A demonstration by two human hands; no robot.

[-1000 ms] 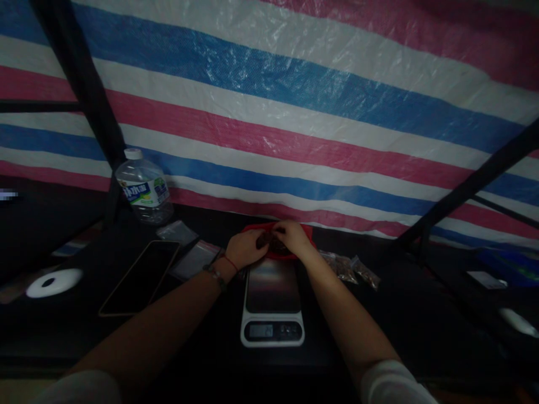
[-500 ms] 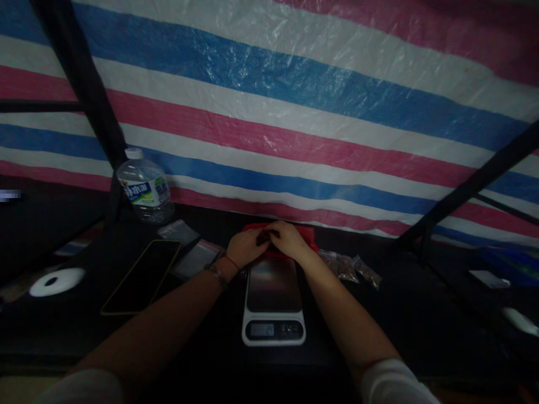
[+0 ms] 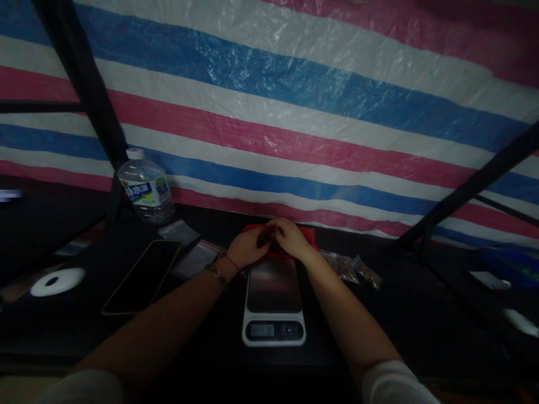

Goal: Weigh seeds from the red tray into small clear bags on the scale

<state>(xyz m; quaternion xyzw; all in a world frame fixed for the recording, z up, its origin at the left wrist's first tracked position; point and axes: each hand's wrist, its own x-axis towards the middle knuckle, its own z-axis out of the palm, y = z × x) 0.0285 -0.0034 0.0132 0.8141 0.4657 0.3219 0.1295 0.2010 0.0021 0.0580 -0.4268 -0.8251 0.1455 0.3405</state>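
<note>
Both of my hands meet over a red bag or tray, whose exact kind is hard to make out in the dim light. My left hand is curled in from the left, its fingertips in shadow. From the right, my right hand bends its fingers down towards the same spot. Something dark shows between the hands, too shadowed to name. Just in front of them lies a white digital scale with a bare metal plate and a display at its near end.
Small clear bags with brown contents lie to the right. Left of the scale are flat clear bags, a phone and a white oval object. A plastic bottle stands behind, near a striped sheet and dark metal bars.
My hands have drawn slightly apart at the fingers, and more of the dark area between them shows. The scale and the bags stay in place.
</note>
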